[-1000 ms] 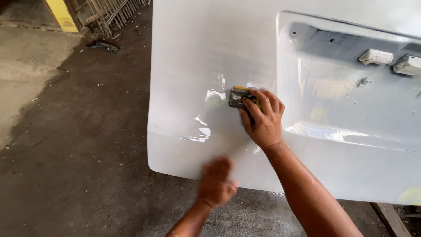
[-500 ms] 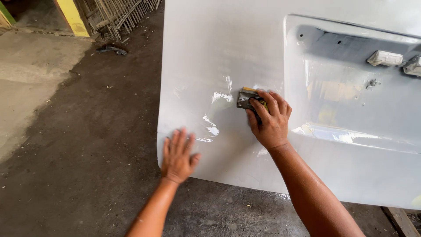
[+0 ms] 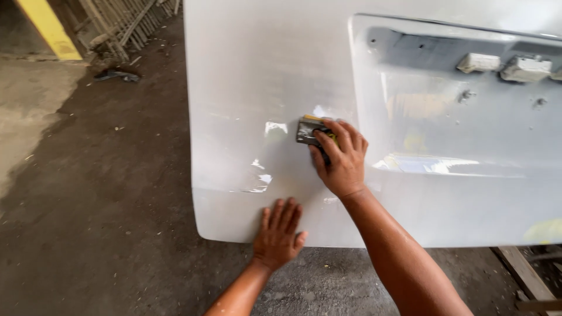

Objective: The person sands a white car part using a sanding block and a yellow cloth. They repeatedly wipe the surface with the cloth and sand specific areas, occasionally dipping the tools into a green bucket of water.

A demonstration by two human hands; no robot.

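A large white car body panel (image 3: 263, 76) fills most of the head view, wet and glossy in patches. My right hand (image 3: 341, 158) presses a small grey sanding block (image 3: 307, 130) with a yellow edge flat against the panel near its middle. My left hand (image 3: 278, 233) lies flat with fingers spread on the panel's lower edge, holding nothing. A recessed section (image 3: 456, 111) with two small white fittings (image 3: 503, 65) takes up the panel's right part.
Dark, dirty concrete floor (image 3: 93, 222) lies to the left and below the panel. A metal grate (image 3: 126, 23) and a yellow post (image 3: 50, 29) stand at the top left. A wooden plank (image 3: 521, 269) shows at the bottom right.
My left hand has moved from the air below the panel up and right onto the panel's lower edge. My right hand keeps the sanding block near the same spot.
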